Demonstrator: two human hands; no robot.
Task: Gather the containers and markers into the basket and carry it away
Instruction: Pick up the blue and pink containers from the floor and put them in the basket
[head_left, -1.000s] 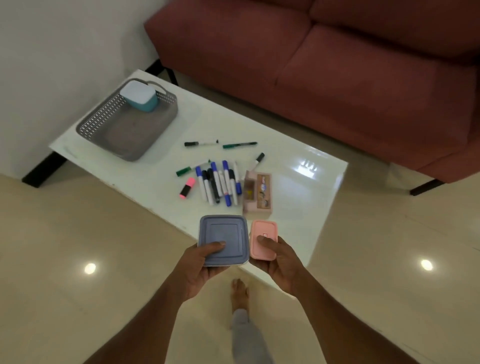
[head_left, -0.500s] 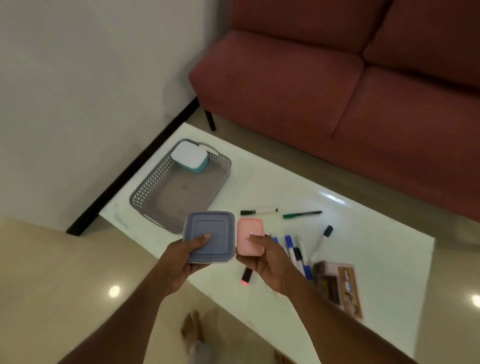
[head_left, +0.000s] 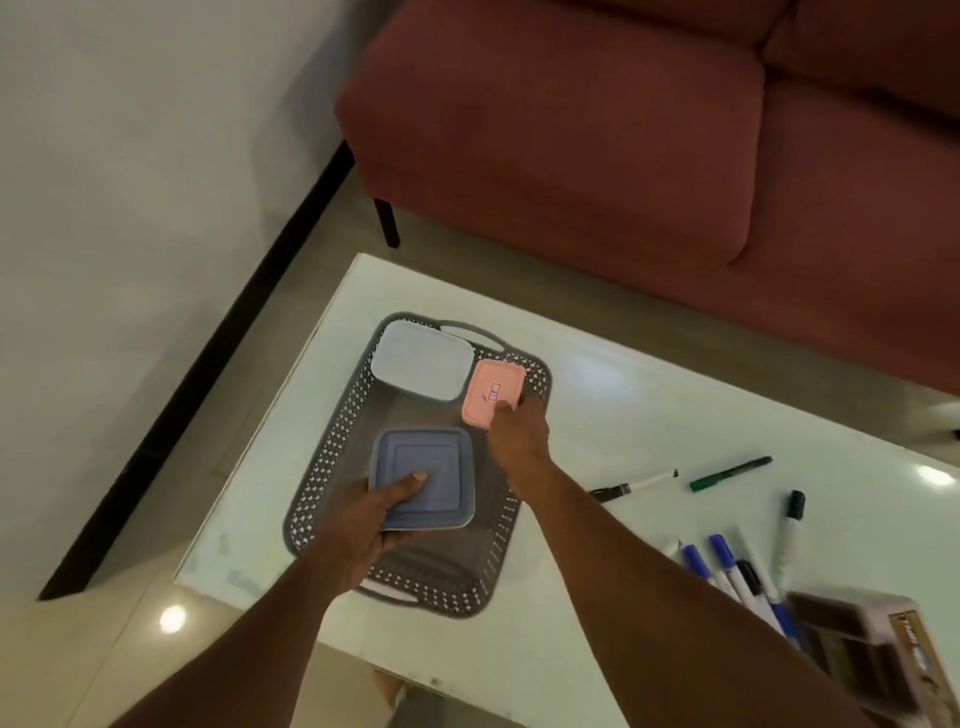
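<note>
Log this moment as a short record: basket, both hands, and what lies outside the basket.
basket: grey, on the table, white container in its far corner
left hand: grips the blue container over the basket
right hand: holds the pink container at the basket's far right, beside the white one
outside: markers and a box on the table

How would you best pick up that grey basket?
Probably by its far handle and near handle. The basket is long and shallow, so fingers hooking each end from outside should keep it level.
</note>
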